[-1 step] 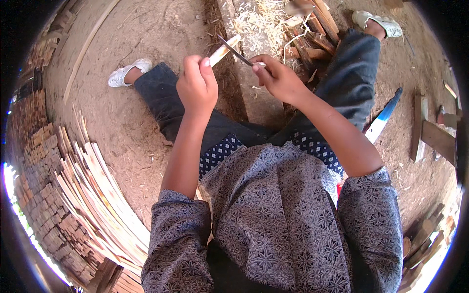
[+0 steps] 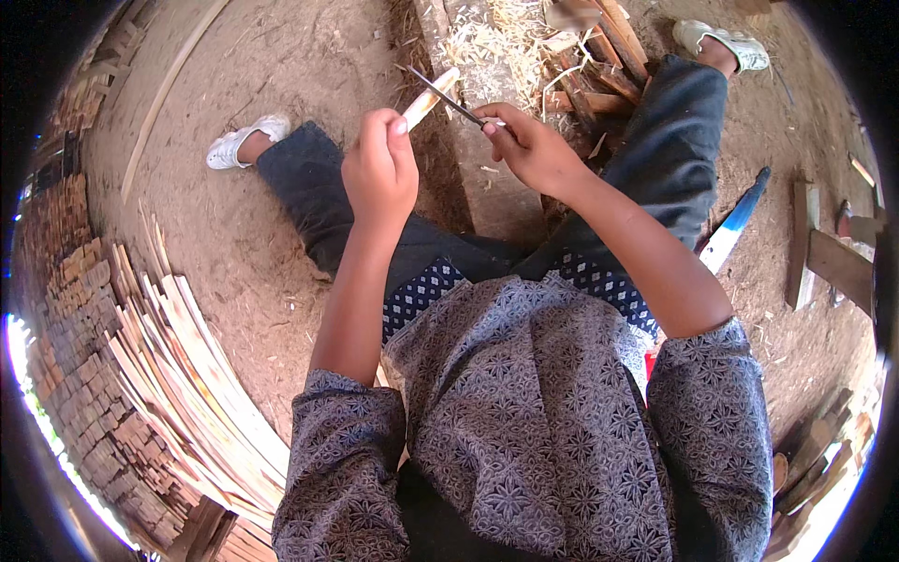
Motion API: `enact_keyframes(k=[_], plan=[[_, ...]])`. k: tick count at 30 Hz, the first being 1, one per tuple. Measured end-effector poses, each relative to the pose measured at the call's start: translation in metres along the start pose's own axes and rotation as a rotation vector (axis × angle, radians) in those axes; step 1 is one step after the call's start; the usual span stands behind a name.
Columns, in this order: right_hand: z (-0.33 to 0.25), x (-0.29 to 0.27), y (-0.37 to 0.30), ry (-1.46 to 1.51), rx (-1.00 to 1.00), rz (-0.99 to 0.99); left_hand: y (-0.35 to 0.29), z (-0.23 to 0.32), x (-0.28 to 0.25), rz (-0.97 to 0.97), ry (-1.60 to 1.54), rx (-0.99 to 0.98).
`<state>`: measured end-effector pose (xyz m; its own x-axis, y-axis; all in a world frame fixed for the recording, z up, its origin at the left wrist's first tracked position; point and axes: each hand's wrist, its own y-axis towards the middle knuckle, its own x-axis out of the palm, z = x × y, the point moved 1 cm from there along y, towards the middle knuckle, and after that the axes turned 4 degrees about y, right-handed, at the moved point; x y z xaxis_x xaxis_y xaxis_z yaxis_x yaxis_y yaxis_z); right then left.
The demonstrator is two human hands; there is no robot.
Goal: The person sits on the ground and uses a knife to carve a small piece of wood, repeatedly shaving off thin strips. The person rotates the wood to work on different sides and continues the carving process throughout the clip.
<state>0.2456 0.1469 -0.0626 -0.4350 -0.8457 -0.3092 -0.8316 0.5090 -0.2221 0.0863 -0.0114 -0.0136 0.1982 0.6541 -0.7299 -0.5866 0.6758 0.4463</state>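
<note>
A short pale piece of wood [image 2: 427, 105] with brownish streaks juts up and to the right from my left hand [image 2: 379, 169]. My left fingers are closed around its lower end, with the thumb along it. In my right hand [image 2: 534, 153] is a knife, gripped near the handle, which the fingers mostly hide. Its thin dark blade [image 2: 461, 110] points up and left and crosses the wood near its middle, the tip reaching past the far side. Both hands are held up in front of me, between my spread legs.
Beneath the hands runs a worn wooden beam [image 2: 501, 187], with pale shavings [image 2: 487, 42] at its far end. Split wood [image 2: 613, 56] lies beside it. At left are long pale strips [image 2: 197, 365] and stacked wood [image 2: 70, 347]. A blue-and-white blade-shaped object [image 2: 735, 225] rests at right.
The knife blade has shifted slightly left across the wood, its tip now reaching a little further out. My left hand has moved slightly to the right.
</note>
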Motion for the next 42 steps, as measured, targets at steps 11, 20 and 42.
enact_keyframes(k=[11,20,42], plan=[[-0.016,-0.011,0.017,-0.069,0.069,-0.127,0.002,-0.009,0.000,-0.064,-0.578,-0.547],[-0.024,-0.010,0.012,0.036,0.141,-0.140,0.006,0.013,-0.013,-0.030,-0.710,-0.714],[-0.011,-0.016,-0.007,0.289,0.190,-0.092,-0.010,0.033,-0.002,-0.193,-0.386,-0.485]])
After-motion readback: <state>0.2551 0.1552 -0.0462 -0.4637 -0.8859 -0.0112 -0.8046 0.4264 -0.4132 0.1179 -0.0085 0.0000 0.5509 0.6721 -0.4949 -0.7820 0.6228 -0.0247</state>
